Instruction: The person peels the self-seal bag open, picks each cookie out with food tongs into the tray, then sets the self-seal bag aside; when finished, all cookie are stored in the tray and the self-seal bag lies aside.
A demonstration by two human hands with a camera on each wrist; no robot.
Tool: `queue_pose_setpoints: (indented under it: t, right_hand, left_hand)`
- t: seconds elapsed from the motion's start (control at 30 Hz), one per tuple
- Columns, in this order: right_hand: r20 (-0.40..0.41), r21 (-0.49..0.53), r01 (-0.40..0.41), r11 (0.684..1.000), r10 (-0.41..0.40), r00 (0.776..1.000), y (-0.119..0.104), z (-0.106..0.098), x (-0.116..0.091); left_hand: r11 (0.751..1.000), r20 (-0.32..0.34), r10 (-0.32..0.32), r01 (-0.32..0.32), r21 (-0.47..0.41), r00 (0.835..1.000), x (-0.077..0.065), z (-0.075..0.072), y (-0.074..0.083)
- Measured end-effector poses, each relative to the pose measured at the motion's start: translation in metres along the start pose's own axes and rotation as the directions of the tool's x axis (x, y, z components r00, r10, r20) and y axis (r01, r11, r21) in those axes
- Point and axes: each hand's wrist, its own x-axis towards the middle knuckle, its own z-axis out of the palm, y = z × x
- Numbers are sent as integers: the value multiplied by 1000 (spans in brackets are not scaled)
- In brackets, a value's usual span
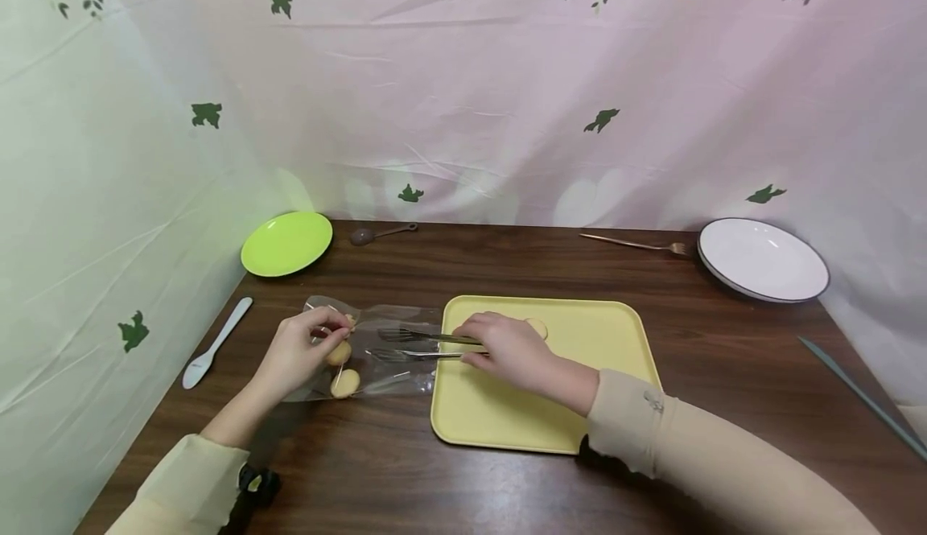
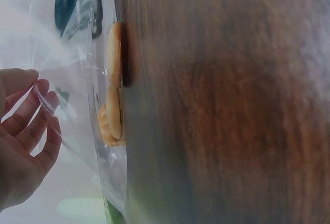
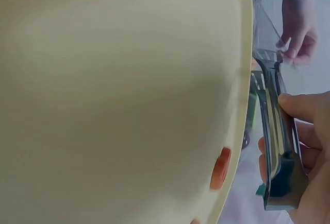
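Observation:
My left hand (image 1: 300, 350) pinches the edge of a clear plastic bag (image 1: 394, 318) between thumb and fingers; the left wrist view shows the film raised there. Several round golden biscuits (image 1: 346, 383) lie in the bag, some partly behind the hand. Metal food tongs (image 1: 434, 337) are held in my right hand (image 1: 510, 350), above the left edge of a yellow tray (image 1: 550, 422). Their two arms stand apart, tips over the bag, with nothing seen between them. A round biscuit (image 1: 537, 327) on the tray is partly hidden by the right hand; the right wrist view shows an orange-brown piece (image 3: 220, 169) near the rim.
A green plate (image 1: 287, 244) and a dark spoon (image 1: 362, 236) lie at the back left, a white spoon (image 1: 216, 346) at the left edge. At the back right are a copper-coloured fork (image 1: 637, 244) and a white dish (image 1: 764, 257). A grey-green stick-like item (image 1: 862, 394) lies far right.

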Motion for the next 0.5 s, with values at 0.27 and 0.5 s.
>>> queue_pose_setpoints:
  t: [0.27,0.5]
  right_hand:
    - [60,-2,35,999,-34,998,-18,11,32]
    - [121,1,47,999,-47,992,-27,21,52]
  left_hand:
    - [1000,-1,-2,2,2,1000,0,0,1]
    - [1000,-2,-11,11,5,1000,-1,-1,-1]
